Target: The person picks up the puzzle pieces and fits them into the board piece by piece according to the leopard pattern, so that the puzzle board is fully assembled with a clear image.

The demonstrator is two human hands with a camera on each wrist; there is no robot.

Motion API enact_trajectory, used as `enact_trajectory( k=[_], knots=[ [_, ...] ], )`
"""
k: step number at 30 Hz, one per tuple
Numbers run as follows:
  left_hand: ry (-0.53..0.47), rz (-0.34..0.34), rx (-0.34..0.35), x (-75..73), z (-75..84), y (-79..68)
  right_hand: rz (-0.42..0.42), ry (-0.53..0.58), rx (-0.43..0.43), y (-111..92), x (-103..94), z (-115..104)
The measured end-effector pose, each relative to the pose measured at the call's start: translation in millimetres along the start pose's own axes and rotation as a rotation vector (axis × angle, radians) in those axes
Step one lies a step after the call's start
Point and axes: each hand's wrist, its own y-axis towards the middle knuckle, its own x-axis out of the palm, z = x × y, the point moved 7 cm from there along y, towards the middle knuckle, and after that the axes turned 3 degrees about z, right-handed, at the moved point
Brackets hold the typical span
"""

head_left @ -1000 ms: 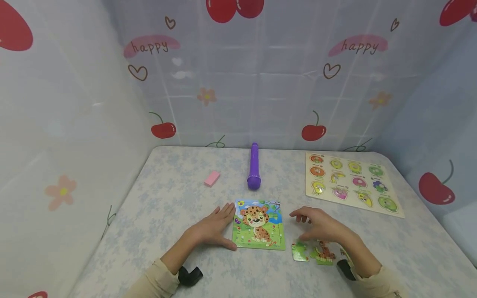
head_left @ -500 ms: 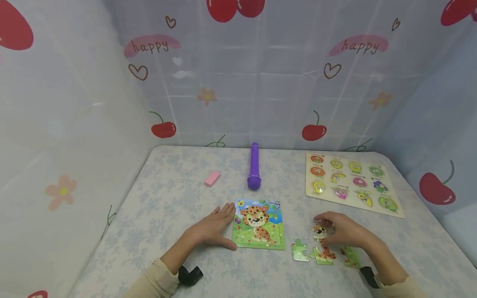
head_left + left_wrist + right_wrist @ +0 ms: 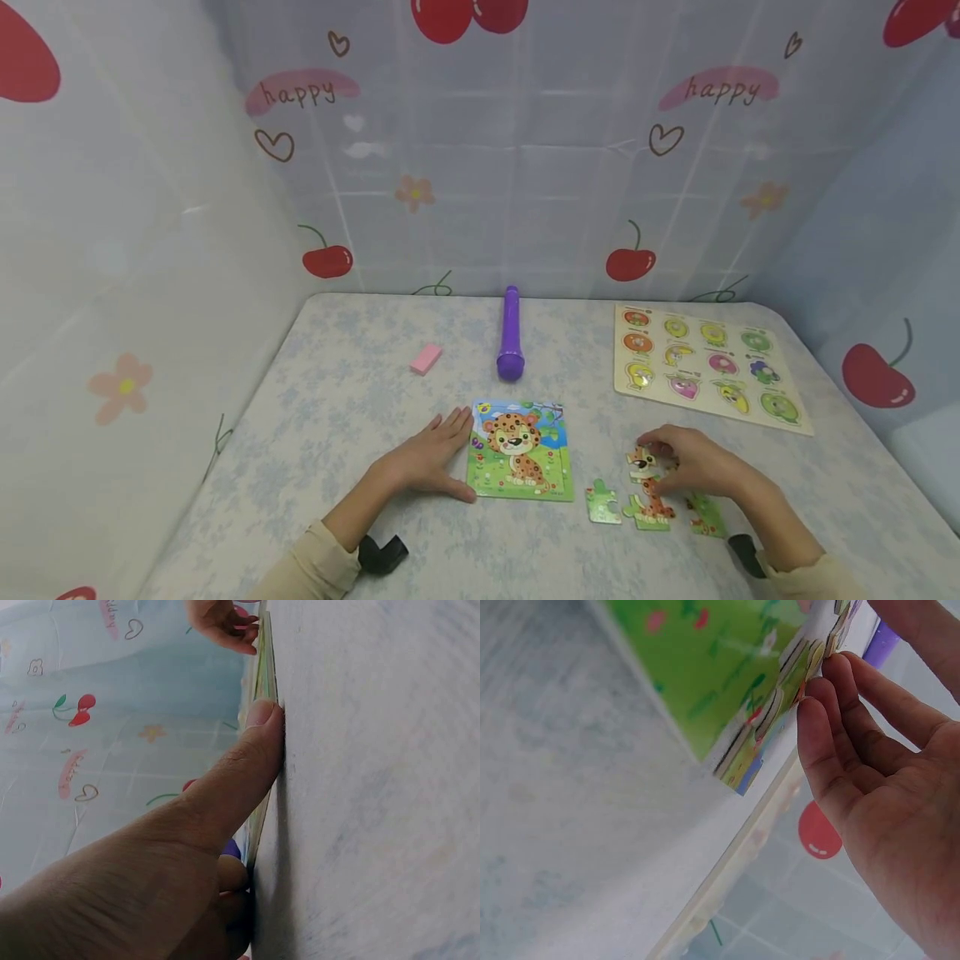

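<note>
My left hand (image 3: 427,458) lies with its fingers extended along the left side of a square leopard picture board (image 3: 520,450). In the left wrist view, the left thumb (image 3: 232,765) touches the board's edge. Right of the board, my right hand (image 3: 697,460) bends its fingers and thumb round a leopard puzzle piece (image 3: 641,462), partly covered by the hand. Its fingertips (image 3: 815,716) reach the pieces' edges in the right wrist view; the thumb tip is out of that view. Close by lie a leopard-body puzzle piece (image 3: 651,510), a green puzzle piece (image 3: 602,502) and another green piece (image 3: 705,515).
Behind the picture board lies a purple toy microphone (image 3: 511,333), with a pink block (image 3: 426,359) to its left. A fruit puzzle board (image 3: 705,367) occupies the table's back right. Printed curtains (image 3: 480,167) stand behind and at both sides.
My right hand has moved right from beside the picture board to the loose puzzle pieces, uncovering the leopard-face piece. In the last half second it has shifted only slightly. My left hand stays put.
</note>
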Motion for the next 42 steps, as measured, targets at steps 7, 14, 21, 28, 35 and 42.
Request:
enact_trajectory(
  k=[7, 14, 21, 28, 35, 42],
  knots=[
    [0.013, 0.000, 0.000, 2.0, -2.6, 1.4, -0.006, -0.004, -0.005, 1.5, -0.3, 2.7],
    [0.006, -0.006, -0.002, 2.5, -3.0, 2.2, 0.016, -0.005, 0.003, 0.2, 1.8, 7.7],
    [0.011, -0.003, -0.002, 1.7, -2.8, 2.0, 0.061, -0.031, -0.033, -1.6, -1.1, 6.8],
    [0.014, -0.003, -0.002, 2.9, -3.5, 2.7, 0.086, -0.051, -0.064, -1.0, -4.6, 3.5],
    [0.010, 0.007, 0.003, 2.0, -3.2, 2.9, 0.107, -0.040, -0.113, -1.1, -5.7, -2.8],
    [0.004, -0.001, 0.003, 2.8, -3.3, 1.9, 0.109, -0.027, -0.131, -1.5, -4.1, -5.4]
  ],
)
